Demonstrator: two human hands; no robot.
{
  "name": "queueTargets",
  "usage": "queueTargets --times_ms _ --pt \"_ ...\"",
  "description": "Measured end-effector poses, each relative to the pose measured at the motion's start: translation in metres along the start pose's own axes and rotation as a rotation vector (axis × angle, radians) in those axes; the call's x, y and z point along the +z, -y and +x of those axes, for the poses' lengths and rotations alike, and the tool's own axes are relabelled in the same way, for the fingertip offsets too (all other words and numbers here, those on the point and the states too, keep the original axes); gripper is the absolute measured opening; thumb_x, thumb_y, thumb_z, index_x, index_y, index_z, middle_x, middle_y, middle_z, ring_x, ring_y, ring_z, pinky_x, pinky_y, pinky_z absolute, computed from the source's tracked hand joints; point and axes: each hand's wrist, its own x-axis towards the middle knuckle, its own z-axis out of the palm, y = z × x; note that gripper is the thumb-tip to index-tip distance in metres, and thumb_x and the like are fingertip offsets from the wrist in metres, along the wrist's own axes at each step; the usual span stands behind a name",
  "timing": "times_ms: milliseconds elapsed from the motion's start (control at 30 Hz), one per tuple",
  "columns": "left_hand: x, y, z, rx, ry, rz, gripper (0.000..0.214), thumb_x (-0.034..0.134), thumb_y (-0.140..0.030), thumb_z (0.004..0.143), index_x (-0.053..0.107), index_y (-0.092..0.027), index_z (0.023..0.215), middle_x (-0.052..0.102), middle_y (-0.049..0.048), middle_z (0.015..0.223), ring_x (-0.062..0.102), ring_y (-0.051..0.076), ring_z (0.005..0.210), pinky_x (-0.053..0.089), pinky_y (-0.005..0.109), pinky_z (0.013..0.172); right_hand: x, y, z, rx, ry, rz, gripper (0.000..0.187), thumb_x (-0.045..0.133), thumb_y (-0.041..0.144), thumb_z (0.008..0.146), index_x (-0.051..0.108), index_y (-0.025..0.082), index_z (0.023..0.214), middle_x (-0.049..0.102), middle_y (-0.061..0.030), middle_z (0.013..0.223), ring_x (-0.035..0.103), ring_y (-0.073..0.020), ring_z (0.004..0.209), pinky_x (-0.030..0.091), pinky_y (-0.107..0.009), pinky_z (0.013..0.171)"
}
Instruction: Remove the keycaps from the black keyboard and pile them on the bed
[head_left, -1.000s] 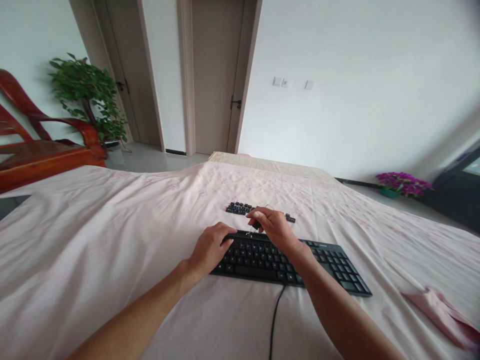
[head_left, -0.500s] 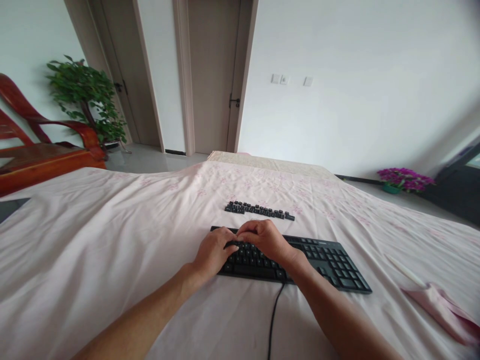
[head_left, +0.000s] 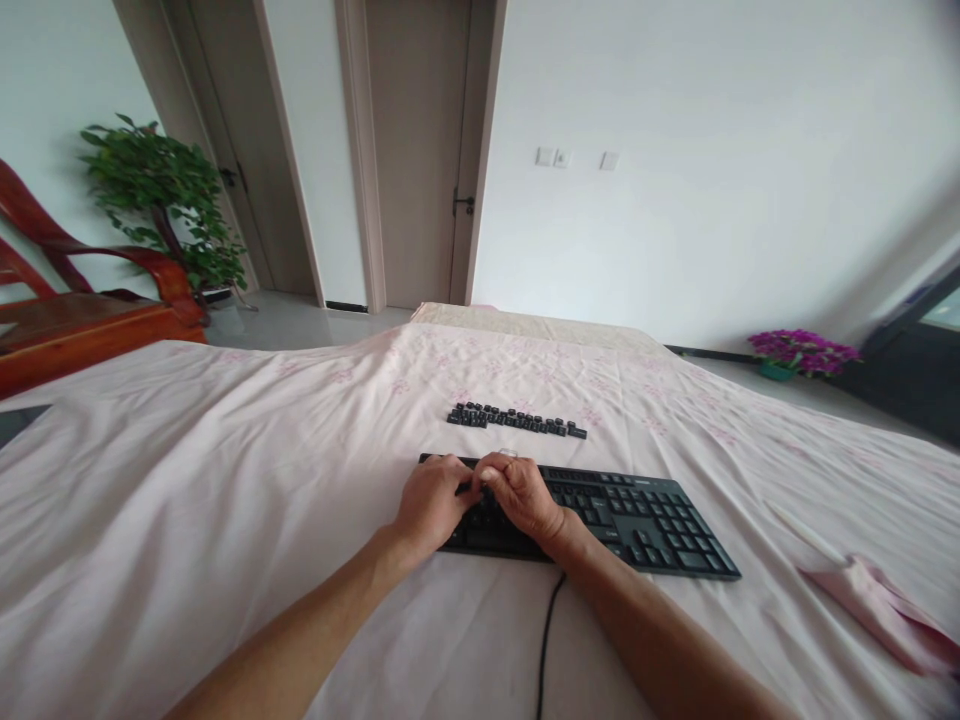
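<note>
While both hands are over the left part of the black keyboard (head_left: 637, 510), they come close together there. The left hand (head_left: 429, 503) lies with bent fingers on the keys at the left end. The right hand (head_left: 523, 495) is just beside it, its fingers curled down toward the same place. The fingertips of the two hands touch or nearly touch each other. A small pale thing shows at the top of the right hand's fingers, perhaps a thin tool, but it is too small to say. I cannot tell if either hand pinches something.

The keyboard lies flat on a pink flowered sheet (head_left: 225, 480), directly in front of the person. Its right part, with the number block, is uncovered and reaches away to the right of the right wrist. Its black cable (head_left: 545, 640) goes from the near edge toward the person, between the two forearms. Beyond the keyboard, a row of loose black keycaps (head_left: 517, 420) lies on the sheet, near the hands but apart from both.
</note>
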Motion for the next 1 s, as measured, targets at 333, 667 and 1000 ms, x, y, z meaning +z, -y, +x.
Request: queueTargets --times_ms 333,667,1000 --pt "-0.001 -0.005 -0.003 -0.059 -0.016 -0.098 0.009 0.066 -0.033 0.077 0.069 -0.027 0.083 0.070 -0.0006 0.083 0.058 0.022 0.086 0.039 0.030 0.071 0.003 -0.003 -0.012 -0.064 -0.184 0.086 0.047 0.032 0.042 0.098 0.063 0.019 0.070 0.066 -0.0039 0.072 0.061 -0.0126 0.063 0.049 -0.024 0.067" --pt "0.000 0.001 0.000 -0.248 -0.059 -0.292 0.032 0.064 -0.023 0.075 0.060 -0.026 0.107 0.071 -0.0033 0.083 0.065 0.017 0.085 0.045 0.026 0.076 -0.004 0.004 -0.008 -0.266 -0.295 -0.354 0.026 0.041 0.029 0.097 0.065 0.021 0.104 0.069 -0.0057 0.085 0.058 -0.0194 0.088 0.043 -0.033 0.082" --pt "-0.001 0.003 -0.002 -0.260 -0.141 -0.559 0.044 0.067 -0.026 0.075 0.053 -0.022 0.116 0.073 0.0013 0.087 0.068 0.018 0.085 0.049 0.029 0.081 0.001 0.001 0.000 0.042 -0.039 -0.475 0.017 0.055 0.032 0.090 0.069 0.022 0.088 0.068 -0.0028 0.083 0.062 -0.0168 0.082 0.043 -0.025 0.074"
